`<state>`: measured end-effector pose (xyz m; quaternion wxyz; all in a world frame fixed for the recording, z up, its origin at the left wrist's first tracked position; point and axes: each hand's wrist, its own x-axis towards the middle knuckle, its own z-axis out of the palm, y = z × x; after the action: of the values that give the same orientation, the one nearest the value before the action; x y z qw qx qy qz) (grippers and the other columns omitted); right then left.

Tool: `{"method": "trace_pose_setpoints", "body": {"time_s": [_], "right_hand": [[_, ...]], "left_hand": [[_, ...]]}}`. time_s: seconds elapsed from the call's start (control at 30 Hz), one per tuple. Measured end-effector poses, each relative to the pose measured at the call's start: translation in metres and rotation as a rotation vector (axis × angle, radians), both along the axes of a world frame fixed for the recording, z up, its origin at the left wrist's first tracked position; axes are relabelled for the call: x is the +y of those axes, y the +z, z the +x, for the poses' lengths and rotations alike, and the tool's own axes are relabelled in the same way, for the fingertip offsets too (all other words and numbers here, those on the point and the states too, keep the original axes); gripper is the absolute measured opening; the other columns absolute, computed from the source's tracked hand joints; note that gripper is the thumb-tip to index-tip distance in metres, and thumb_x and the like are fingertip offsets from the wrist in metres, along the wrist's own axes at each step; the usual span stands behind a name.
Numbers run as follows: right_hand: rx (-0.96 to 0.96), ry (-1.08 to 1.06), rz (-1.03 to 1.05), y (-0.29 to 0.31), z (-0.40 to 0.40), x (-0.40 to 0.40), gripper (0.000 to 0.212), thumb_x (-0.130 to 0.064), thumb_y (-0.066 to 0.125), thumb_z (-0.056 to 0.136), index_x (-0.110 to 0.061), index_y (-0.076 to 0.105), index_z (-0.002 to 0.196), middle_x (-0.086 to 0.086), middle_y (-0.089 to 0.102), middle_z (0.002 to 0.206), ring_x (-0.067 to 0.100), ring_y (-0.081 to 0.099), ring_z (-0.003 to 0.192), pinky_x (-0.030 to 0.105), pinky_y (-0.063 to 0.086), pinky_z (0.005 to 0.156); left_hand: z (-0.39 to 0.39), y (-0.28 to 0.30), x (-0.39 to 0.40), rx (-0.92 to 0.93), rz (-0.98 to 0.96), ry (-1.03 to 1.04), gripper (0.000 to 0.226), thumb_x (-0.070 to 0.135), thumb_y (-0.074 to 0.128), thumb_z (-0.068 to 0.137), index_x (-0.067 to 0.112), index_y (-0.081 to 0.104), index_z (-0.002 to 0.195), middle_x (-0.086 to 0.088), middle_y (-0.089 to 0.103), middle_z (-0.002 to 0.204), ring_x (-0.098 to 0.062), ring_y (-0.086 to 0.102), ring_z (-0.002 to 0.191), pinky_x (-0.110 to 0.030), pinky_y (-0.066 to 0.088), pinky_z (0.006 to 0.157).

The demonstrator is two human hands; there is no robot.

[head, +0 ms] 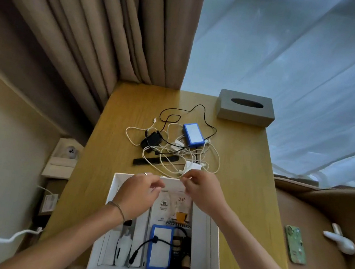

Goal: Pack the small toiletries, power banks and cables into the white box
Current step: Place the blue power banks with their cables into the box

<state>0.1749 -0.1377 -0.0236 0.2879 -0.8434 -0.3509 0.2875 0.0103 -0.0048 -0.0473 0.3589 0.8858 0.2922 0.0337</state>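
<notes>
Your right hand point(196, 188) pinches a white cable point(191, 158) at the white box's point(114, 193) far rim, the tangle trailing away across the worktop point(130, 105), while your left hand point(139, 192), fingers loosely curled, hovers empty over the box.

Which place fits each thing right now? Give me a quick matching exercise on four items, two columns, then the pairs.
Things:
1. grey rectangular tissue box
2. blue-edged power bank beside the tangled cables
3. blue-edged power bank with a black cable across it
4. green-cased phone

Places:
A. inside the white box
B. far right corner of the wooden table
C. table middle
D. brown seat, off the table

Pairs: 1-B, 2-C, 3-A, 4-D
</notes>
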Motion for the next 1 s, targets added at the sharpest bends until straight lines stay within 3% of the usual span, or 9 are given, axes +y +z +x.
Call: {"method": "trace_pose_setpoints", "body": {"time_s": [0.1,0.27,0.37,0.47,0.53,0.7,0.83,1.0], "right_hand": [[0.005,-0.071,0.051,0.007,0.028,0.016,0.016,-0.022,0.061,0.097,-0.02,0.076,0.102,-0.005,0.074,0.083,0.014,0.07,0.076,0.035,0.059,0.07],[0.014,-0.201,0.059,-0.003,0.077,0.04,0.02,-0.016,0.06,0.095,-0.016,0.076,0.106,0.0,0.075,0.1,0.013,0.066,0.081,0.031,0.054,0.068],[0.091,-0.264,0.081,-0.016,0.101,0.046,0.02,-0.011,0.058,0.097,-0.014,0.072,0.11,0.0,0.072,0.098,0.01,0.067,0.071,0.024,0.054,0.058],[0.149,-0.305,0.113,-0.03,0.119,0.047,0.021,-0.009,0.057,0.098,-0.013,0.07,0.114,0.002,0.073,0.102,0.013,0.071,0.079,0.029,0.062,0.069],[0.185,-0.34,0.124,-0.039,0.128,0.046,0.02,-0.009,0.057,0.098,-0.014,0.07,0.112,0.001,0.073,0.101,0.01,0.069,0.078,0.023,0.059,0.066],[0.236,-0.39,0.135,-0.058,0.138,0.043,0.02,-0.01,0.058,0.097,-0.017,0.072,0.11,-0.004,0.072,0.099,-0.002,0.064,0.074,0.012,0.047,0.055],[0.292,-0.425,0.164,-0.072,0.14,0.038,0.018,-0.01,0.06,0.096,-0.018,0.073,0.105,-0.011,0.07,0.092,-0.006,0.065,0.072,0.005,0.045,0.051],[0.358,-0.434,0.179,-0.084,0.14,0.038,0.016,-0.015,0.061,0.098,-0.022,0.072,0.106,-0.012,0.07,0.096,-0.006,0.066,0.077,0.01,0.05,0.057]], "left_hand": [[0.024,0.012,0.009,-0.066,0.01,-0.004,0.018,0.02,0.061,0.094,0.027,0.073,0.104,0.015,0.07,0.094,0.001,0.064,0.088,-0.025,0.057,0.078],[0.077,0.022,0.025,-0.091,0.031,0.0,0.02,0.016,0.06,0.094,0.026,0.073,0.105,0.012,0.071,0.093,0.0,0.064,0.085,-0.026,0.058,0.076],[0.114,0.017,0.039,-0.014,0.048,-0.023,0.022,0.015,0.059,0.094,0.025,0.072,0.109,0.006,0.071,0.102,-0.008,0.065,0.093,-0.031,0.058,0.083],[0.149,0.006,0.055,0.113,0.121,-0.056,0.026,0.015,0.056,0.095,0.027,0.068,0.115,0.003,0.067,0.111,-0.013,0.062,0.101,-0.035,0.057,0.087],[0.172,-0.003,0.067,0.193,0.218,-0.105,0.03,0.014,0.055,0.094,0.029,0.065,0.119,0.003,0.064,0.114,-0.016,0.061,0.104,-0.037,0.057,0.088],[0.231,-0.023,0.091,0.441,0.467,-0.373,0.06,0.006,0.064,0.083,0.026,0.052,0.138,-0.003,0.053,0.135,-0.024,0.052,0.121,-0.032,0.05,0.081],[0.269,-0.035,0.097,0.57,0.652,-0.607,0.077,-0.001,0.069,0.076,0.02,0.04,0.144,-0.015,0.045,0.142,-0.031,0.046,0.126,-0.037,0.051,0.078],[0.289,-0.053,0.098,0.615,0.946,-0.893,0.079,0.015,0.08,0.074,0.017,0.041,0.142,-0.014,0.043,0.146,-0.029,0.043,0.128,-0.039,0.049,0.088]]}}
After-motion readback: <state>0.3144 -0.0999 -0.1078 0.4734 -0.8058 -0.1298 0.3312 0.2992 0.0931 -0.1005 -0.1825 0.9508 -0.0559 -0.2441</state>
